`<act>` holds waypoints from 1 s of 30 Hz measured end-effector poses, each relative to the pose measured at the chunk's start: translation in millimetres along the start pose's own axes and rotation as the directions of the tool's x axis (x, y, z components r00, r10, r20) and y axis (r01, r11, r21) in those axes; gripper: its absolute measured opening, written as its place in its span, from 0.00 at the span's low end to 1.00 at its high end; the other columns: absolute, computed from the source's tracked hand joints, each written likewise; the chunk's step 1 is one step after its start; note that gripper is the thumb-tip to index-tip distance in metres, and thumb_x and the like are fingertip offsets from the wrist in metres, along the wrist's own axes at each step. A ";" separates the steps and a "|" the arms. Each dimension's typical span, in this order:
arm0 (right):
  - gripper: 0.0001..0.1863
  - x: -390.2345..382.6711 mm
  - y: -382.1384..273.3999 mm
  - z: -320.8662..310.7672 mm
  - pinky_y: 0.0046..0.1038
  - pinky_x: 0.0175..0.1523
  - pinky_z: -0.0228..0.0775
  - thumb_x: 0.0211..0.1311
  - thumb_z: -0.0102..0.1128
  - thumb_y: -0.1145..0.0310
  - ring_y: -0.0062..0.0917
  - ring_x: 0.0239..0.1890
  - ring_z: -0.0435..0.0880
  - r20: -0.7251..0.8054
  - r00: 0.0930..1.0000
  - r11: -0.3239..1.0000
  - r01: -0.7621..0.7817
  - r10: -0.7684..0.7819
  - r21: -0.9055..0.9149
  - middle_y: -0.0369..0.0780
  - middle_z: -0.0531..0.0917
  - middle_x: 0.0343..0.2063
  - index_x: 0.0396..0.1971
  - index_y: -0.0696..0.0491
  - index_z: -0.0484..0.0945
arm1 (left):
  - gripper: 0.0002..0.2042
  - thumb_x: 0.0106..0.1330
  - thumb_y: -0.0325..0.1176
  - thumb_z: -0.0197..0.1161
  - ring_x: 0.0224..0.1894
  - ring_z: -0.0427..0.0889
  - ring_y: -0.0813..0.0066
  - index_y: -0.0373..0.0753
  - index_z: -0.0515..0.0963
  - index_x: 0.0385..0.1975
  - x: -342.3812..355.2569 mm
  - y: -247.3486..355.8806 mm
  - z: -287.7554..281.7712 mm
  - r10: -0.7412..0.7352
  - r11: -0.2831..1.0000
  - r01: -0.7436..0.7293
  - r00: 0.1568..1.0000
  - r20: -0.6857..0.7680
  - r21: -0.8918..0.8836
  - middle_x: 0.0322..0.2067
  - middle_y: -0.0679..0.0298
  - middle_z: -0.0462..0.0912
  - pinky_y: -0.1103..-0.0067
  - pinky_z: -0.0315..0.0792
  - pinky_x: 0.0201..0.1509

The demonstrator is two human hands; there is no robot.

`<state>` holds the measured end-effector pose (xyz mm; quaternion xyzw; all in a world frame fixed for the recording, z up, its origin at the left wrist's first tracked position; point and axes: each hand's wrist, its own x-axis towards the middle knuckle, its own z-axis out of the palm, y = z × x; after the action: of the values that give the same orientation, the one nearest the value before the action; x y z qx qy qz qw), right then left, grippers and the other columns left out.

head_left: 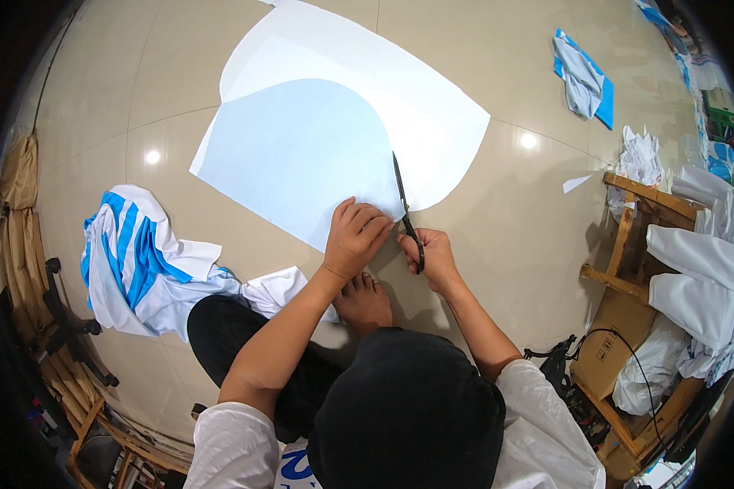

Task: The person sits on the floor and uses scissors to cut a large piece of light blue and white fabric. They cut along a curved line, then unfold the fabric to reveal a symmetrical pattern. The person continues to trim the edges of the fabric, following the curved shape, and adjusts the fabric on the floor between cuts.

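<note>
A light blue panel with a rounded top (294, 155), cloth or paper, lies over a larger white sheet (432, 122) on the floor. My left hand (357, 232) rests on the panel's near right edge, fingers slightly bent and laid over it. Its thumb is hidden. My right hand (432, 257) is closed round the handles of black scissors (403, 191). The scissors' blades point away from me along the panel's right curved edge, over the white sheet. Just behind my left hand is my bare foot (364, 303).
Crumpled white and blue striped cloth (143, 253) lies at the left. A smaller blue and grey cloth piece (583, 77) is at the far right, with white scraps (640, 159) nearer. A wooden frame (620, 244) with white cloth (697, 277) and a cardboard box (616, 338) stands at the right.
</note>
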<state>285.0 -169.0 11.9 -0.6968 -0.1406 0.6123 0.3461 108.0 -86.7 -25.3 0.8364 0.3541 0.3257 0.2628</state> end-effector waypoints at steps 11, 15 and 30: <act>0.18 16.9 -18.0 7.1 0.21 0.20 0.61 0.67 0.72 0.61 0.15 0.15 0.72 0.011 1.000 0.999 0.028 -0.028 0.020 0.32 0.76 0.15 0.20 0.52 0.77 | 0.10 0.58 0.28 0.75 0.50 0.83 0.67 0.45 0.84 0.39 -1.6 -1.1 -0.5 -0.003 1.000 0.003 1.000 -0.001 0.005 0.40 0.69 0.82 0.56 0.70 0.68; 0.17 20.0 -16.8 7.8 0.20 0.20 0.61 0.67 0.72 0.62 0.15 0.15 0.72 0.002 1.000 0.999 0.022 -0.022 0.023 0.31 0.76 0.15 0.21 0.52 0.77 | 0.10 0.59 0.28 0.75 0.50 0.83 0.67 0.44 0.84 0.40 -2.1 -2.5 1.1 0.000 1.000 0.000 1.000 -0.007 0.002 0.40 0.69 0.82 0.56 0.70 0.68; 0.19 19.7 -21.6 -0.1 0.19 0.19 0.60 0.66 0.75 0.60 0.14 0.13 0.71 0.033 0.999 1.000 0.018 -0.018 0.018 0.32 0.77 0.15 0.22 0.53 0.79 | 0.10 0.60 0.28 0.75 0.50 0.83 0.68 0.45 0.84 0.40 -3.3 -2.5 -0.2 -0.003 1.000 0.003 1.000 0.014 0.003 0.40 0.70 0.83 0.56 0.70 0.69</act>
<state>294.2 -141.2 11.1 -0.6821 -0.1474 0.6219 0.3553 105.0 -87.7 -28.0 0.8385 0.3539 0.3191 0.2642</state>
